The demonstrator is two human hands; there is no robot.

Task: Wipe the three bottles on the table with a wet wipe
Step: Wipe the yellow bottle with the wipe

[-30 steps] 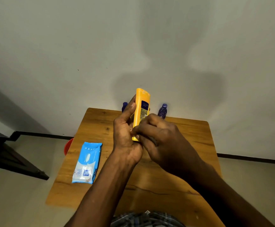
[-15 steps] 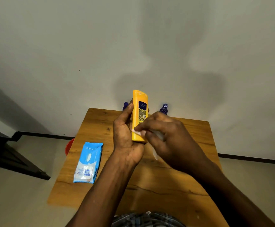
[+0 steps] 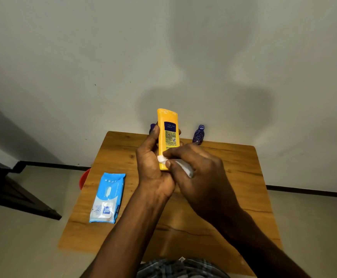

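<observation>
White wipe (image 3: pixel 180 166) sits pinched in your right hand (image 3: pixel 198 175), fingertips pressing it to the yellow bottle (image 3: pixel 167 135) low down. Your left hand (image 3: pixel 153 167) curls round that upright bottle above the table (image 3: pixel 234 197). Two purple bottles (image 3: pixel 198 135) stand at the far edge; the pack (image 3: pixel 107 198) lies left.

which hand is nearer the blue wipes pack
Left. The left hand, gripping the yellow bottle, is just right of the wipes pack; the right hand, holding the wet wipe, is farther right.
</observation>
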